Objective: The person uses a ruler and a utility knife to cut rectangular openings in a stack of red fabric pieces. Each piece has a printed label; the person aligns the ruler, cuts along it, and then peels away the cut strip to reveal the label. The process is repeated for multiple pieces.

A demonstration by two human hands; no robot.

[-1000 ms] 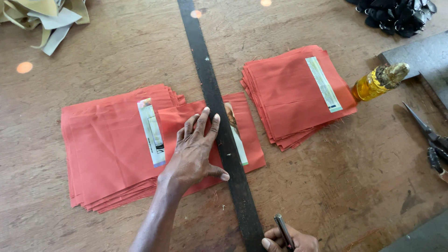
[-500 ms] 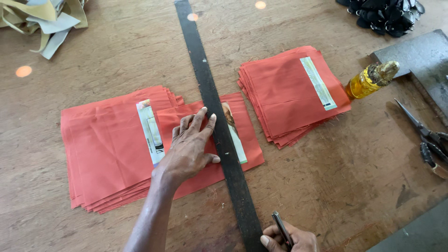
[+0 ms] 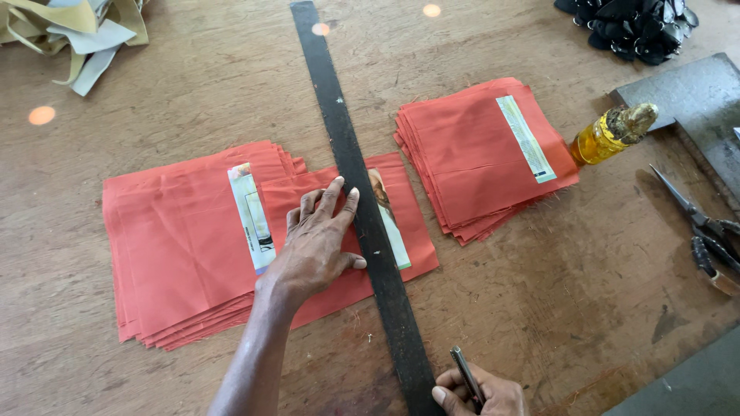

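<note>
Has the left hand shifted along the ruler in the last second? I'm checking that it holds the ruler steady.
No. The left hand presses the same spot on the black ruler, fingertips level with the paper strip beside it, as before.

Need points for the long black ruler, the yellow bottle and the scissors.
black ruler (image 3: 339, 123), head view, bare upper stretch of the strip.
yellow bottle (image 3: 593, 142), head view, middle of its amber body.
scissors (image 3: 682, 202), head view, on the blades.
</note>
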